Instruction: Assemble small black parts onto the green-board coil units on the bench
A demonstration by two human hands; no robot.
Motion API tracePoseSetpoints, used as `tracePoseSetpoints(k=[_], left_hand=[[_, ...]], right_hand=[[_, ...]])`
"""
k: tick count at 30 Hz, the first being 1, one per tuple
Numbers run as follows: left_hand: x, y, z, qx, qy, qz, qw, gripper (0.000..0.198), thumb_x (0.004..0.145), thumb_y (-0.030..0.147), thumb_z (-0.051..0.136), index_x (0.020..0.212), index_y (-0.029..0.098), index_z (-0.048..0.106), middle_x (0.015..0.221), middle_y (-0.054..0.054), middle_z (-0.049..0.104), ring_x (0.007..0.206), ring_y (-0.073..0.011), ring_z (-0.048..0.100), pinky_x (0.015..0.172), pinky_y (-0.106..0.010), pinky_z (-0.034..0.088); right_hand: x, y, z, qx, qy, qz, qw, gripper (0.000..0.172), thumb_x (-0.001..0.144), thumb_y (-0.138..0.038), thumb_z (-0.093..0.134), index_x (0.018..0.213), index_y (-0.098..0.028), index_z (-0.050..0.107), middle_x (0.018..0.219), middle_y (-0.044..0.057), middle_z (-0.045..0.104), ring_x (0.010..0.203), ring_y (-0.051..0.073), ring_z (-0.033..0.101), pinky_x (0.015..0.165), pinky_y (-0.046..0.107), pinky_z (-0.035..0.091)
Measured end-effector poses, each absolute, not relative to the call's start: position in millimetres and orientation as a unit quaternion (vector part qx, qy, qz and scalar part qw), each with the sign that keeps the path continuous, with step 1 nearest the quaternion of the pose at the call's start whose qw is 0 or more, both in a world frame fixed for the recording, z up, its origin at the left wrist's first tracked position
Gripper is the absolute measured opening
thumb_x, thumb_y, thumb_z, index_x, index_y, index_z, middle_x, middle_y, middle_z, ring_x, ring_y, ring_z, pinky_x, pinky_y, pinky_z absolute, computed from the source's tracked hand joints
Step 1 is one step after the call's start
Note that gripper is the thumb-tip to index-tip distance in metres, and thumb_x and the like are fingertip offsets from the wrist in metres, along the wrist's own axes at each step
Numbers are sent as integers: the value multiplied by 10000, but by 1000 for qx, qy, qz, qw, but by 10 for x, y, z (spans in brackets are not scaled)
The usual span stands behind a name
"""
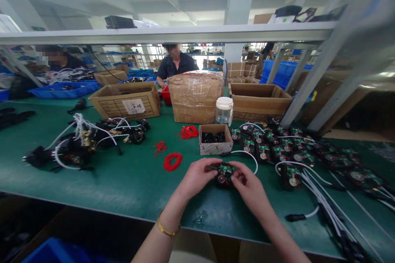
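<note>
Between my two hands sits a small black housing [224, 174] with a green circuit board, red wires and a round silvery part inside. My left hand [197, 176] grips its left side, thumb and fingers closed along the edge. On the right side, my right hand [247, 181] holds the same housing with bent fingers. A white cable [251, 156] with a black end curves behind the right hand. Just beyond the housing stands a small open carton [216, 148] of black parts.
Many similar board units [280, 148] with white cables cover the right side. Assembled units [83, 144] lie at left. Red wire coils [173, 162] rest left of my hands. Cardboard boxes [196, 98] and a clear jar [224, 111] stand behind. A person [177, 63] sits across the bench.
</note>
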State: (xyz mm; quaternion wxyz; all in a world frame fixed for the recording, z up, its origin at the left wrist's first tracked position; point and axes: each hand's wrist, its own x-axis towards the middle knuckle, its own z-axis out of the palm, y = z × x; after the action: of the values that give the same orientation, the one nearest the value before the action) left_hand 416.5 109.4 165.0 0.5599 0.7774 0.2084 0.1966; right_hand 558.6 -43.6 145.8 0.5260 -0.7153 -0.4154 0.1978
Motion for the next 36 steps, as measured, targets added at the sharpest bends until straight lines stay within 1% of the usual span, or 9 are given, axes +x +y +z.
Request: tracePoseSetpoints(k=[2, 6, 9, 15, 19, 22, 29, 33, 36], left_hand=[[4147, 1076, 1653, 763, 204, 182, 585, 499, 793, 84, 628, 1264, 227, 709, 1175, -59, 756, 1059, -205, 704, 989, -350, 546], [4110, 1037, 1664, 752, 205, 161, 606, 588, 756, 52, 623, 1314, 229, 668, 1082, -48, 761, 940, -191, 726, 909, -336, 569], [4095, 1014, 1646, 745, 204, 161, 615, 621, 744, 52, 627, 1339, 229, 644, 1080, -51, 752, 911, -189, 726, 880, -330, 572], [4113, 967, 1621, 738, 222, 171, 614, 631, 716, 46, 654, 1320, 229, 650, 1060, -48, 739, 898, -184, 711, 871, -318, 564], [4137, 920, 1601, 727, 232, 180, 620, 632, 691, 25, 652, 1290, 226, 655, 1041, -41, 722, 873, -172, 697, 846, -299, 562], [4157, 889, 1562, 721, 232, 192, 625, 642, 668, 15, 660, 1274, 226, 648, 1039, -37, 704, 865, -167, 689, 826, -289, 562], [4161, 882, 1556, 711, 229, 193, 636, 641, 659, -13, 662, 1253, 226, 648, 1024, -30, 682, 859, -152, 665, 825, -271, 551], [4130, 892, 1595, 695, 225, 180, 659, 664, 675, -30, 613, 1287, 226, 639, 1052, -40, 676, 873, -156, 662, 856, -298, 546], [4101, 890, 1620, 684, 219, 175, 674, 696, 682, -38, 578, 1323, 231, 622, 1080, -47, 678, 918, -166, 661, 907, -323, 535]], right_hand=[[5555, -458, 1426, -718, -416, 203, 520, 485, 830, -296, 539, 1309, -240, 595, 863, -2, 584, 674, 170, 531, 677, 320, 472], [5500, -489, 1365, -731, -420, 196, 501, 584, 804, -271, 546, 1388, -257, 529, 897, -8, 560, 678, 163, 532, 695, 321, 486], [5464, -495, 1339, -735, -420, 187, 498, 640, 784, -263, 563, 1420, -261, 495, 907, -13, 549, 672, 158, 530, 688, 316, 491], [5399, -451, 1330, -746, -407, 157, 503, 629, 780, -274, 600, 1401, -255, 499, 880, -18, 554, 666, 169, 525, 669, 329, 488], [5337, -406, 1336, -758, -394, 113, 507, 626, 752, -271, 644, 1365, -255, 519, 941, 9, 566, 715, 192, 532, 667, 343, 494], [5314, -395, 1341, -759, -389, 102, 511, 631, 739, -267, 652, 1358, -258, 529, 955, 17, 567, 735, 203, 532, 670, 347, 493], [5417, -446, 1328, -734, -394, 171, 527, 626, 755, -256, 589, 1377, -268, 516, 895, -8, 545, 689, 183, 533, 670, 339, 492], [5458, -492, 1362, -720, -399, 209, 528, 637, 762, -252, 565, 1397, -274, 512, 864, -20, 530, 684, 174, 542, 697, 337, 506], [5519, -552, 1416, -710, -405, 239, 523, 645, 770, -259, 563, 1413, -278, 516, 879, -16, 558, 705, 171, 568, 718, 333, 515]])
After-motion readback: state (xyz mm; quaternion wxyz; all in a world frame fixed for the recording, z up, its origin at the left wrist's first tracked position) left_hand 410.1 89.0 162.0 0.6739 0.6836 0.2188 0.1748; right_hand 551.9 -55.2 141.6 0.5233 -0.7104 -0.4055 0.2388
